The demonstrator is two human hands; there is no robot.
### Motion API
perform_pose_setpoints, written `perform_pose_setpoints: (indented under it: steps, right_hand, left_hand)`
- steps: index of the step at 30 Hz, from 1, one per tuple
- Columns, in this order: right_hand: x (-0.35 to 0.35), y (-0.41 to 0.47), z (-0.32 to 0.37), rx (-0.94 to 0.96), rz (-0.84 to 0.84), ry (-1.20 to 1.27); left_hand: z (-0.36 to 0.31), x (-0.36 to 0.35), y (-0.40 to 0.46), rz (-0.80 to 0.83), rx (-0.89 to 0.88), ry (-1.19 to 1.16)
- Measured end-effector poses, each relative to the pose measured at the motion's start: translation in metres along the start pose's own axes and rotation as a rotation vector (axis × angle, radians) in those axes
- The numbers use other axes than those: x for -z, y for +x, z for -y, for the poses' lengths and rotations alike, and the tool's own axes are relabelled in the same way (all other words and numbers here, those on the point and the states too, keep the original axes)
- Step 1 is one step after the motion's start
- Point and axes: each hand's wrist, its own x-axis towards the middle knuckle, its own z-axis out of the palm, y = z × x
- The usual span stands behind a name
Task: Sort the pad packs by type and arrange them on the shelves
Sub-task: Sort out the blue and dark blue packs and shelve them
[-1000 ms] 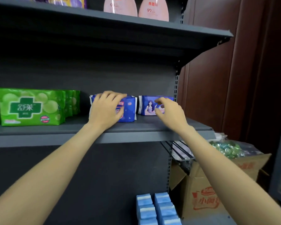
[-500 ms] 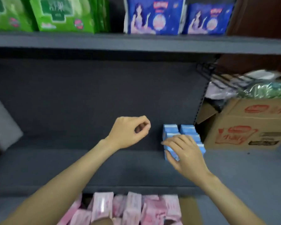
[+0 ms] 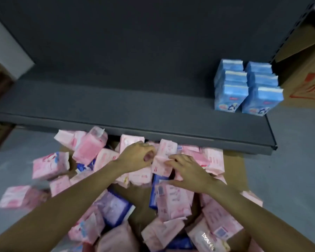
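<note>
A heap of pink pad packs (image 3: 87, 148) lies on brown cardboard (image 3: 140, 199) on the floor, with a few purple packs (image 3: 113, 206) and dark blue packs (image 3: 155, 190) mixed in. Both hands are down in the heap. My left hand (image 3: 136, 157) has its fingers curled at the left edge of one pink pack (image 3: 165, 159). My right hand (image 3: 186, 171) lies over the same pack's lower right, fingers bent on it. Several light blue packs (image 3: 244, 88) stand in two rows at the right end of the dark grey bottom shelf (image 3: 116, 110).
A brown cardboard box (image 3: 305, 77) with red print stands to the right of the shelf unit. Grey floor (image 3: 289, 160) surrounds the heap. The shelf's front edge (image 3: 153, 135) overhangs the far packs of the heap.
The view has dropped from the middle shelf to the floor. Both hands came down from the shelves into the heap of pink packs and closed around one pink pack.
</note>
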Motion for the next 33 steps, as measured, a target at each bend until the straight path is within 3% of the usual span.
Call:
perform_pose_setpoints:
  steps: [4, 7, 11, 18, 21, 24, 28, 33]
  right_hand:
    - [-0.036, 0.004, 0.027, 0.153, 0.005, -0.262]
    - [-0.060, -0.013, 0.031, 0.194, -0.034, -0.230]
    - [-0.054, -0.049, 0.005, -0.006, 0.093, -0.118]
    - [-0.043, -0.102, -0.008, -0.191, -0.218, -0.326]
    - [-0.050, -0.101, 0.013, -0.043, -0.287, -0.288]
    - [-0.075, -0.094, 0.039, 0.237, -0.064, -0.199]
    - [-0.107, -0.079, 0.057, 0.363, 0.140, -0.326]
    - [-0.112, -0.055, 0.065, 0.356, -0.072, -0.374]
  left_hand:
    - [0.010, -0.050, -0.045, -0.110, -0.012, 0.040]
    - [0.003, -0.074, -0.071, -0.126, 0.024, 0.009]
    - [0.001, -0.103, -0.079, 0.104, -0.086, 0.066]
    - [-0.024, -0.141, -0.048, 0.091, 0.059, 0.250]
    - [-0.031, -0.150, -0.044, 0.059, 0.108, 0.380]
    - [-0.033, -0.153, -0.041, 0.038, 0.109, 0.363]
    - [-0.021, -0.146, -0.051, 0.110, 0.042, 0.387]
    - [-0.001, -0.138, -0.074, 0.130, -0.027, 0.396]
